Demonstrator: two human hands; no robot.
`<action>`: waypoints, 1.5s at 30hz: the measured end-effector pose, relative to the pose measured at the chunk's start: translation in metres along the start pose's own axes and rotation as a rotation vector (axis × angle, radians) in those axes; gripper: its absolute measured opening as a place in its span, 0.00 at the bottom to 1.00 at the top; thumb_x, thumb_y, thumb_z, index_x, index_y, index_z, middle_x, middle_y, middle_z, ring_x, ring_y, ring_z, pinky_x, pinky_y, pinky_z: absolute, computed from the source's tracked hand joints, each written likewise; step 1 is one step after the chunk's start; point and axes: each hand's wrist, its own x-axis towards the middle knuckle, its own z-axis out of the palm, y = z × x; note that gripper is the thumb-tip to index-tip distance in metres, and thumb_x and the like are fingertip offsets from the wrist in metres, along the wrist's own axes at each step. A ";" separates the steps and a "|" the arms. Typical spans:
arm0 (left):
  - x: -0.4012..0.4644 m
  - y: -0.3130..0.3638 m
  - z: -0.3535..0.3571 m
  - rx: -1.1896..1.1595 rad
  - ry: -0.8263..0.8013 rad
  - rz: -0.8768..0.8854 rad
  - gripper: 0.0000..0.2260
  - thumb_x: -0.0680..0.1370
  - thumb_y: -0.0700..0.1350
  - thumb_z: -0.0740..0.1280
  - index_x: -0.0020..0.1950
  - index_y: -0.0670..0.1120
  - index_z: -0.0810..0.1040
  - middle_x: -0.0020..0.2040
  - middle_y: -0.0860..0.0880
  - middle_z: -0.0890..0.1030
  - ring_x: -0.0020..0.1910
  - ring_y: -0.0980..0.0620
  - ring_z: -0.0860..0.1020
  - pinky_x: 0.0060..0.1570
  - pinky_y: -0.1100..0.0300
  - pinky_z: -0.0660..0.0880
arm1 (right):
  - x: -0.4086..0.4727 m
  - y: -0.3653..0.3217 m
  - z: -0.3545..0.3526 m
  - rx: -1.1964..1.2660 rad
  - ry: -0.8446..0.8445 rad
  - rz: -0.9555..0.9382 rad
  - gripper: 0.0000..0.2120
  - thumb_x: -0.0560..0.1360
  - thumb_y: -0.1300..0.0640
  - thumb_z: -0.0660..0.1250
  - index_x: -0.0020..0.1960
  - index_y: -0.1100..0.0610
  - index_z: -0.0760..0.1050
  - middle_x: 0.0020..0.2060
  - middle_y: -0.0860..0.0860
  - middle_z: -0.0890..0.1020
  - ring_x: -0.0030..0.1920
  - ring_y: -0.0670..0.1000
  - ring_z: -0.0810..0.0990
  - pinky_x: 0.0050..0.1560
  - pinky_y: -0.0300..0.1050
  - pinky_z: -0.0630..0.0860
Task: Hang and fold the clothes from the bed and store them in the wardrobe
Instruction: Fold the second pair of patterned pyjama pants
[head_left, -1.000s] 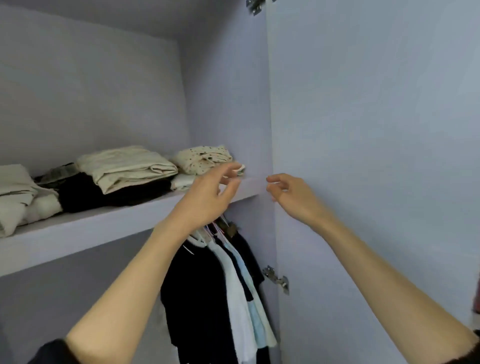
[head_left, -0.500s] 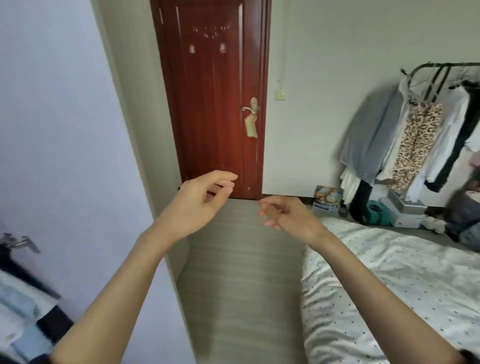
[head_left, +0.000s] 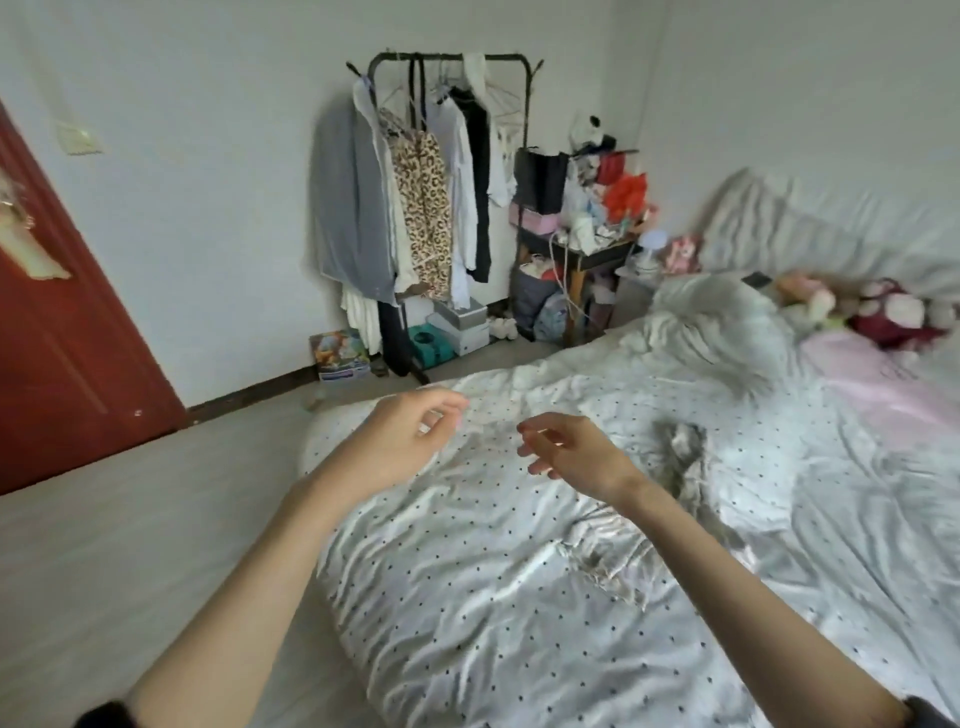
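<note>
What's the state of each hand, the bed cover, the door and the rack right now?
Left hand: loosely curled, holds nothing, above the bed.
Right hand: loosely curled, holds nothing, above the bed.
White black-dotted duvet: spread over the bed, rumpled.
Dark red wooden door: only partly in frame, open or closed unclear.
Black metal clothes rack: upright, garments hanging on it.

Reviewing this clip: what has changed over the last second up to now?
The view swung right, from the wardrobe shelf past the red door to the bed and clothes rack. Both hands came away from the shelf edge and now hover over the polka-dot bedding. Unchanged: the left hand and right hand stay raised, loosely curled and hold nothing.
</note>
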 end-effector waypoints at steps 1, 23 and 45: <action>0.031 0.001 0.016 -0.011 -0.071 0.038 0.11 0.80 0.49 0.60 0.62 0.54 0.75 0.57 0.60 0.77 0.53 0.65 0.74 0.51 0.71 0.70 | 0.009 0.016 -0.018 0.001 0.058 0.047 0.11 0.80 0.55 0.61 0.60 0.55 0.74 0.45 0.49 0.81 0.39 0.46 0.81 0.40 0.38 0.74; 0.305 -0.094 0.336 0.028 -1.038 0.093 0.14 0.81 0.47 0.59 0.66 0.50 0.73 0.64 0.54 0.75 0.54 0.59 0.72 0.49 0.70 0.68 | 0.092 0.324 -0.116 -0.548 0.390 0.990 0.23 0.76 0.55 0.64 0.71 0.53 0.65 0.68 0.52 0.69 0.71 0.53 0.60 0.68 0.57 0.63; 0.290 0.050 0.464 0.072 -1.005 0.688 0.11 0.75 0.44 0.69 0.57 0.47 0.79 0.54 0.53 0.81 0.49 0.55 0.78 0.56 0.60 0.71 | 0.014 0.346 -0.190 0.447 0.741 0.891 0.07 0.72 0.60 0.70 0.38 0.64 0.78 0.31 0.53 0.79 0.32 0.50 0.76 0.33 0.41 0.72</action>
